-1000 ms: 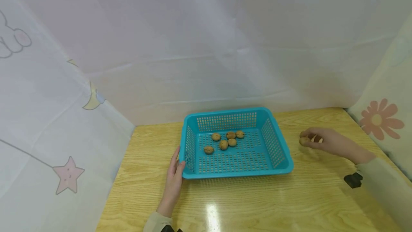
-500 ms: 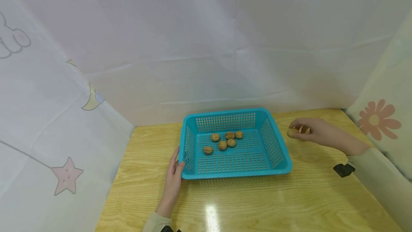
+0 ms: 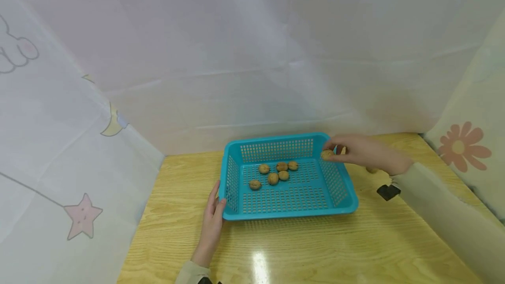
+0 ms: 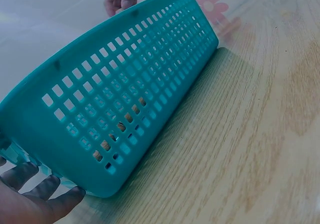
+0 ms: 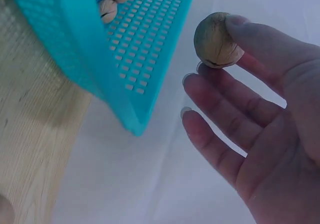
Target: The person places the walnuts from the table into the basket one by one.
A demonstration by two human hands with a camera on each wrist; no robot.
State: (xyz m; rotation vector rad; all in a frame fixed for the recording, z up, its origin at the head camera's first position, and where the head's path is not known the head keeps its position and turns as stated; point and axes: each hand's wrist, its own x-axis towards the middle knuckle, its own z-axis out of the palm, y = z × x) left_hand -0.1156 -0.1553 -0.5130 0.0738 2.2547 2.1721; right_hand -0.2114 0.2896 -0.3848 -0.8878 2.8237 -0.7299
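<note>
A blue plastic basket (image 3: 289,211) with slotted walls stands on the wooden table, several walnuts (image 3: 273,178) lying on its floor. My left hand (image 3: 211,222) holds it at the near left corner, thumb at the rim and fingers along the outer side. In the left wrist view, fingertips (image 4: 75,194) meet the basket's lower corner. Over the right rim, my right hand (image 3: 357,152) pinches one walnut (image 5: 216,40) between thumb and fingers. The right wrist view shows its other fingers loosely spread below the nut.
Another walnut (image 3: 371,170) sits on the wooden table (image 3: 315,249) right of the basket, partly hidden under the right wrist. A pale cloth (image 3: 252,78) hangs behind the table, with printed cloth sides at left and right.
My right hand has carried its walnut leftward from the table beside the basket to over the basket's right rim, and the walnut beneath the wrist has come into view. The left hand stays put.
</note>
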